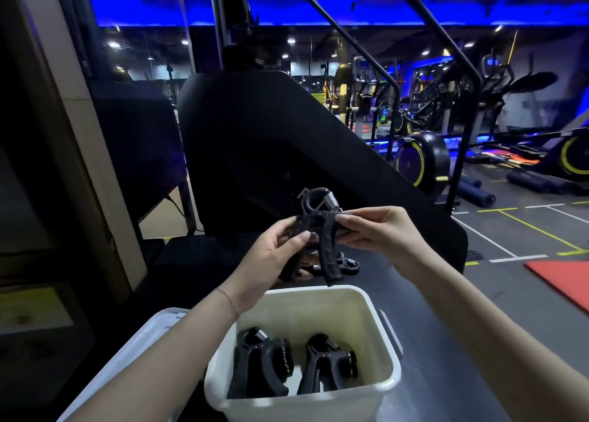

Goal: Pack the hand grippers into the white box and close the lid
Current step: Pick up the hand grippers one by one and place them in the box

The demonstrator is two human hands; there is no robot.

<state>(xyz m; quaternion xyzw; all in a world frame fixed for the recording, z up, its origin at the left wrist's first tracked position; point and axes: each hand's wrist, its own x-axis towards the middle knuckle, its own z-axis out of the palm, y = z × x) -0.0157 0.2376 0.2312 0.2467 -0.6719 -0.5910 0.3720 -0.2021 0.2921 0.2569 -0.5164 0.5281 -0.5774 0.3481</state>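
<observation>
Black plastic and a steel spring made up the hand gripper (322, 230) that the person held up in the air, above and just beyond the far rim of the white box (376, 335). The left hand (274, 255) had its thumb and curled fingers pinched on the gripper's left handle; the right hand (379, 230) pinched the right end of its top bar between thumb and fingertips. The other handle hung down free toward the box.

The box stood open near the person, and two more grippers lay inside it, one on the left (261, 364) and one on the right (328, 364), both with their handles pointing near. The box's white lid (134, 351) lay just beside it on the left, partly hidden by the left forearm.

Farther off, under the raised hands, other loose grippers (345, 264) lay on the dark surface (424, 386), though I could not count them. Behind rose a large black machine housing (287, 141), and to the far right the gym floor held exercise bikes (420, 160) and a red mat (564, 281) under blue lights.
</observation>
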